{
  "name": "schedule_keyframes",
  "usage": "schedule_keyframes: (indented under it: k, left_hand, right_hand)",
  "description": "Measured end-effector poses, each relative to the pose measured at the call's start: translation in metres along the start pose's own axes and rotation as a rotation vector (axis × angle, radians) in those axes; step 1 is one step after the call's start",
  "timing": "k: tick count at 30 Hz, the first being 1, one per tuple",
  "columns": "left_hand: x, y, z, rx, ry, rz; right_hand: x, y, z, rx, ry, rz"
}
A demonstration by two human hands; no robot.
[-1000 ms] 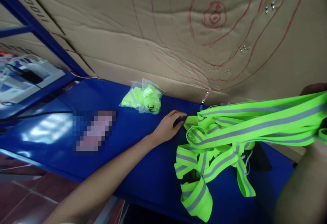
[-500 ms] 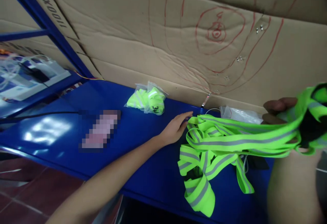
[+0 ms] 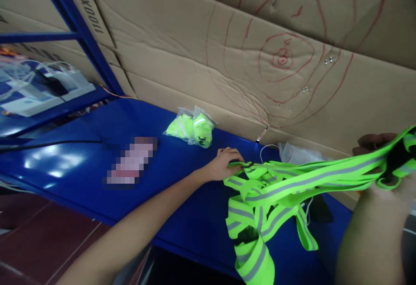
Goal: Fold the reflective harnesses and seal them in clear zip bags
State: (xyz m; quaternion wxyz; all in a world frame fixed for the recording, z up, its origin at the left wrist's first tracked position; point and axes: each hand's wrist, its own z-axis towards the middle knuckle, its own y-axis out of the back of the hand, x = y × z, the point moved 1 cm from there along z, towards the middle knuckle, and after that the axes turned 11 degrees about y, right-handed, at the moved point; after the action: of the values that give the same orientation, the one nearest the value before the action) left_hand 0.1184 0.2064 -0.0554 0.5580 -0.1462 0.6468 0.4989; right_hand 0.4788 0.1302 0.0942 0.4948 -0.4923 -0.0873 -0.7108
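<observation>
A tangle of neon green reflective straps (image 3: 312, 185) with grey stripes stretches between my two hands. At its left end my left hand (image 3: 224, 164) has its fingers closed on the strap edge. My right hand (image 3: 386, 176), at the right edge of the view, grips the raised other end of the bundle; straps cover part of its fingers. Black patches show among the green near that hand. Looser loops (image 3: 255, 254) hang down over the front of the blue table (image 3: 185, 207).
Two clear bags (image 3: 191, 128) of rolled green straps lie against the cardboard wall (image 3: 169, 51). A blurred-out pink rectangle (image 3: 131, 161) with a black cable lies left. Empty-looking plastic bags (image 3: 300, 153) sit behind the straps. A white power strip (image 3: 48, 96) stands on the left shelf.
My left hand has closed on the left end of the straps, where its fingers were stretched out beside them. The straps look pulled tauter toward my right hand. The view has shifted slightly.
</observation>
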Motion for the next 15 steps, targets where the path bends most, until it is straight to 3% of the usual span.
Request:
schedule_keyframes:
  k: [4, 9, 15]
  left_hand:
    - [-0.003, 0.020, -0.001, -0.008, 0.035, -0.132]
    - [-0.010, 0.029, -0.001, -0.006, 0.083, -0.170]
    - [-0.008, 0.037, 0.000, 0.034, 0.127, -0.102]
  right_hand:
    - [-0.006, -0.003, 0.008, -0.027, -0.084, 0.132]
    - [-0.013, 0.004, 0.015, -0.110, -0.207, 0.140]
    - [-0.007, 0.005, 0.015, -0.147, -0.190, 0.122]
